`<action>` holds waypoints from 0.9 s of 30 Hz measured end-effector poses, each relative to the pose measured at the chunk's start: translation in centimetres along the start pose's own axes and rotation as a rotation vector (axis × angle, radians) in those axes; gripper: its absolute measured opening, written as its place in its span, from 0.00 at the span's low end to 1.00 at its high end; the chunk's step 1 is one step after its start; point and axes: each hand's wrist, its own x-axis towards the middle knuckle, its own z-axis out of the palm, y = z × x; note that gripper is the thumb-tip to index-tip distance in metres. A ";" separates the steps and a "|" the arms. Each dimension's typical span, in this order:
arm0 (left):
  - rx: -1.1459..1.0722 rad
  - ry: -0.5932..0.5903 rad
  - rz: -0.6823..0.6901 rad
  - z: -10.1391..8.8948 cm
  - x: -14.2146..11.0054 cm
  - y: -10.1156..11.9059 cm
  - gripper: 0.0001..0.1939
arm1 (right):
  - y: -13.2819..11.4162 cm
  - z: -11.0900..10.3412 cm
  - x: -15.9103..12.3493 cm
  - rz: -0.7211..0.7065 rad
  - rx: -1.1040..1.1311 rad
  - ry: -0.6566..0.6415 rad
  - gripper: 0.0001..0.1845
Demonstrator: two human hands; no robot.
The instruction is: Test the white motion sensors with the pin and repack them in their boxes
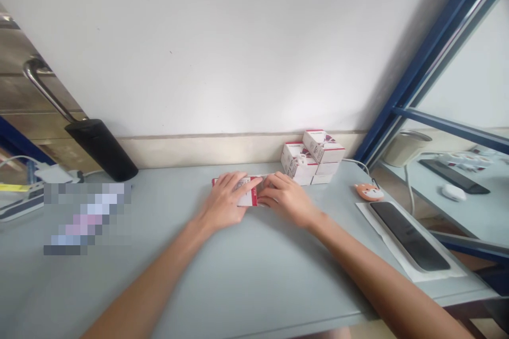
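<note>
A flat red and white carton lies on the pale grey table near the back wall. My left hand rests on top of it with the fingers stretched out over its left part. My right hand touches its right end, fingers curled against the edge. Just behind my right hand stands a small stack of red and white boxes, piled against the wall.
A black cylinder leans at the back left near a metal door handle. A phone lies on a white sheet at the right, an orange fox-shaped item beside it. A blue frame borders the right side.
</note>
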 end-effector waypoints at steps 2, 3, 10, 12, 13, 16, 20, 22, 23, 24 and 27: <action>0.007 0.002 -0.001 -0.1 0.0 0.0 0.39 | -0.1 0.0 0.0 -0.006 0.009 -0.006 0.11; 0.008 0.003 -0.006 -0.1 0.1 0.0 0.39 | -0.1 -0.1 0.1 -0.016 0.018 -0.010 0.11; 0.009 0.014 -0.153 -0.4 0.1 -0.2 0.34 | 3.1 -4.7 0.3 0.119 -0.271 0.255 0.13; 0.001 0.007 -0.167 -0.5 0.1 -0.2 0.34 | 4.7 -6.4 -0.2 0.270 -0.501 0.352 0.14; -0.002 0.001 -0.163 -0.5 0.1 -0.2 0.34 | 5.3 -7.0 -0.5 0.340 -0.595 0.367 0.15; -0.008 -0.022 -0.136 -0.5 0.2 -0.1 0.34 | 6.5 -8.0 -1.2 0.464 -0.740 0.332 0.15; -0.014 -0.023 -0.141 -0.6 0.2 0.0 0.33 | 6.6 -7.6 -1.6 0.507 -0.770 0.262 0.14; -0.018 -0.015 -0.148 -0.7 0.2 -0.1 0.32 | 6.7 -7.2 -1.7 0.512 -0.762 0.230 0.13; -0.020 -0.011 -0.148 -0.6 0.2 -0.1 0.32 | 6.8 -7.1 -1.7 0.512 -0.753 0.220 0.13; -0.021 -0.010 -0.146 -0.6 0.2 -0.1 0.32 | 6.9 -7.0 -1.8 0.513 -0.743 0.219 0.13; -0.023 -0.019 -0.140 -0.5 0.1 -0.2 0.33 | 7.4 -7.0 -1.8 0.519 -0.708 0.272 0.13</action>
